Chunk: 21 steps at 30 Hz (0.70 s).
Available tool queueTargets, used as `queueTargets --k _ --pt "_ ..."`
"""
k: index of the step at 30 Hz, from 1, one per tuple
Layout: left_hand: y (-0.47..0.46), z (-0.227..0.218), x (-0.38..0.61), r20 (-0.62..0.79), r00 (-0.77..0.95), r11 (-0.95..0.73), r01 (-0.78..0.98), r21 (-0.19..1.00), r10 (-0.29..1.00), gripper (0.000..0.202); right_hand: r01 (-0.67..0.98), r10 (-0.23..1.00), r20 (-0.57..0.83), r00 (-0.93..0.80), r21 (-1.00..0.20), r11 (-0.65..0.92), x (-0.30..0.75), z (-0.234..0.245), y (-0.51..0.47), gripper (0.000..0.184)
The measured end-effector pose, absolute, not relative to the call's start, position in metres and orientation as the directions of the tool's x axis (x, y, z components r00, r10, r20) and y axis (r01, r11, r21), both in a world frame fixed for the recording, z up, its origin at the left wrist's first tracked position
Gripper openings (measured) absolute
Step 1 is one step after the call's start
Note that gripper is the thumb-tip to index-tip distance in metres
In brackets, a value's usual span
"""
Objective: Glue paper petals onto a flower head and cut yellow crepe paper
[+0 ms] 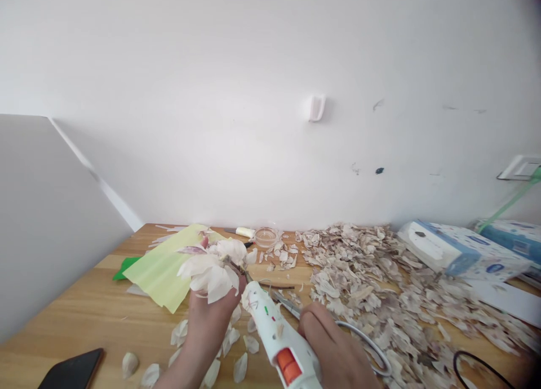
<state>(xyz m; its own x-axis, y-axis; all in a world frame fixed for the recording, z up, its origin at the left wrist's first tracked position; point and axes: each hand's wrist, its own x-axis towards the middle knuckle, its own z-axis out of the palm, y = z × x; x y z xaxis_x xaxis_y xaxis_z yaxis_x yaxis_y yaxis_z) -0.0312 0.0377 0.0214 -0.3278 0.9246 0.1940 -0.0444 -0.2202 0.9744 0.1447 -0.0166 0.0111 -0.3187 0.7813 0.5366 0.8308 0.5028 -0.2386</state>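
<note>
My left hand point(220, 313) is closed around a twig that bears a flower of pale, papery petals point(211, 270). The petals hide most of its fingers. My right hand point(332, 344) grips a white hot glue gun point(274, 332) with an orange switch on its body. The gun's nozzle points up and left, close to the twig by the left hand; whether they touch I cannot tell. Just past the gun lies a metal tool, perhaps scissors point(287, 304), partly hidden by the right hand. Loose petals point(240, 367) are scattered on the wooden table below the left wrist.
A large heap of dried petals point(359, 270) covers the right side. Yellow paper point(164, 270) lies left, a phone point(71, 371) at front left. A clear round dish point(267, 237) stands near the wall. Tissue packs point(469, 248) sit at the right; a black cable point(477, 358) curls nearby.
</note>
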Motion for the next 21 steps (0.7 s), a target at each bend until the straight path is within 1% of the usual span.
queueTargets --k 2,3,6,8,10,12,13,16,19,21 --pt "0.036 0.024 -0.029 0.192 -0.328 -0.213 -0.029 0.977 0.925 0.020 0.776 0.796 0.537 -0.279 -0.363 0.516 0.144 0.017 -0.014 0.004" --pt "0.035 0.025 -0.028 0.196 -0.334 -0.218 -0.027 0.976 0.922 0.024 0.740 0.809 0.531 -0.252 -0.433 0.515 0.143 0.020 -0.012 0.003" --pt "0.033 0.027 -0.025 0.211 -0.375 -0.250 -0.059 0.966 0.903 0.046 0.607 0.857 0.492 -0.156 -0.636 0.476 0.140 0.031 -0.011 0.008" --pt "0.034 0.027 -0.024 0.211 -0.395 -0.265 -0.088 0.960 0.894 0.057 0.537 0.918 0.389 -0.078 -0.759 0.368 0.140 0.038 -0.012 0.015" --pt "0.035 0.026 -0.023 0.214 -0.404 -0.275 -0.100 0.956 0.889 0.064 0.481 0.981 0.195 -0.013 -0.858 0.177 0.140 0.042 -0.014 0.023" --pt "0.035 0.025 -0.023 0.216 -0.404 -0.277 -0.099 0.956 0.889 0.068 0.433 1.000 0.015 -0.007 -0.901 0.017 0.141 0.043 -0.015 0.030" --pt "0.035 0.025 -0.023 0.215 -0.400 -0.274 -0.096 0.957 0.891 0.068 0.412 0.999 -0.032 -0.029 -0.911 -0.018 0.142 0.042 -0.015 0.033" --pt "0.035 0.025 -0.024 0.211 -0.387 -0.265 -0.090 0.960 0.897 0.069 0.372 0.996 -0.044 -0.083 -0.928 -0.010 0.142 0.040 -0.012 0.036" --pt "0.035 0.025 -0.025 0.212 -0.380 -0.271 -0.107 0.957 0.901 0.074 0.374 0.998 -0.049 -0.045 -0.927 -0.029 0.141 0.039 -0.011 0.031" --pt "0.036 0.024 -0.026 0.216 -0.379 -0.274 -0.107 0.956 0.900 0.076 0.372 0.999 -0.041 -0.034 -0.928 -0.026 0.140 0.039 -0.012 0.033"
